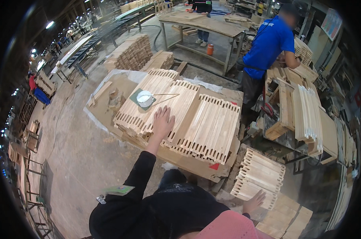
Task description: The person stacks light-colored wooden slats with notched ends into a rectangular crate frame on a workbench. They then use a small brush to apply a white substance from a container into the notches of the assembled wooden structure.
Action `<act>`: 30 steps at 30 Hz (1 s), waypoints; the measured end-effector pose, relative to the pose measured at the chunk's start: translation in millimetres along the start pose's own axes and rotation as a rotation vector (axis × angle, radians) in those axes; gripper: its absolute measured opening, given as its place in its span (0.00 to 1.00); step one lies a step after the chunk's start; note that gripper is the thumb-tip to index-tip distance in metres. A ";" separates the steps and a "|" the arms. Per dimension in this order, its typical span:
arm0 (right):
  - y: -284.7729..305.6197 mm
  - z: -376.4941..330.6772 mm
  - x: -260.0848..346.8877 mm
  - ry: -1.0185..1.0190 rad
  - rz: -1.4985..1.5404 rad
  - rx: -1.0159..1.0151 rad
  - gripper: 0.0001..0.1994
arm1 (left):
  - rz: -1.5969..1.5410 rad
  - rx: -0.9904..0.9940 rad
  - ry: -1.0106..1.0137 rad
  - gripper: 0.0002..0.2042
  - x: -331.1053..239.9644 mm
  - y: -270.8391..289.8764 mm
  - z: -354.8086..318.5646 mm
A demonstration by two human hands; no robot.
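Observation:
My left hand (163, 122) lies with fingers spread on the near edge of a row of slotted wooden slats (180, 105). Beyond its fingertips, a white tub (144, 97) of pale material stands on a small green board (134, 98). A thin stick (166, 95) reaches right from the tub. Right of a gap, a second row of slotted slats (212, 126) lies side by side. At lower right, my right hand (255, 201) rests, fingers extended, at the near end of a lower stack of slotted slats (260, 173); it seems to hold nothing.
Brown board (202, 169) bears the slats, with a red triangle (214, 166) near its edge. Cardboard-coloured panels (290, 217) lie beside my right hand. A co-worker in blue (268, 46) leans over a bench at right. Farther back stand a wooden table (196, 23) and stacked wood (130, 51).

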State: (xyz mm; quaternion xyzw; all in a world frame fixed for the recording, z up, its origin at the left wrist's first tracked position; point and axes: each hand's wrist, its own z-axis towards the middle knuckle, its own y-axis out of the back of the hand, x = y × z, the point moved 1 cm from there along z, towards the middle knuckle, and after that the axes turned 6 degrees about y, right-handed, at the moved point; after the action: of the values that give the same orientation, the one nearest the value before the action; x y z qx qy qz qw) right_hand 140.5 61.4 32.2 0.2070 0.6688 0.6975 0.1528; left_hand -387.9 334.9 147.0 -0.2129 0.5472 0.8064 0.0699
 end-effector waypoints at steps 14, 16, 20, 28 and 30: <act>-6.9 -1.0 -4.1 0.009 -0.031 -0.047 0.59 | -0.006 0.013 0.025 0.28 -2.9 0.8 0.1; -4.4 -1.8 -2.1 0.001 -0.018 -0.042 0.60 | -0.013 0.012 0.023 0.28 -3.3 -0.2 0.4; -4.3 -1.6 -3.4 0.004 -0.051 -0.047 0.61 | 0.000 0.002 0.013 0.28 -1.1 -0.7 0.2; -7.0 -1.6 -6.2 -0.001 -0.030 -0.066 0.61 | -0.008 0.010 0.018 0.29 -1.6 -1.1 -0.6; -5.8 -1.9 -4.1 -0.005 -0.030 -0.058 0.61 | -0.002 0.011 0.016 0.29 -1.7 -0.5 -0.2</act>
State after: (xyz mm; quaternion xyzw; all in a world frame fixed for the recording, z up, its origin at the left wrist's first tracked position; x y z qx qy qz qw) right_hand 142.7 58.1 26.0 0.1940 0.6510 0.7137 0.1709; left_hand -386.1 335.1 147.2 -0.2197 0.5518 0.8017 0.0674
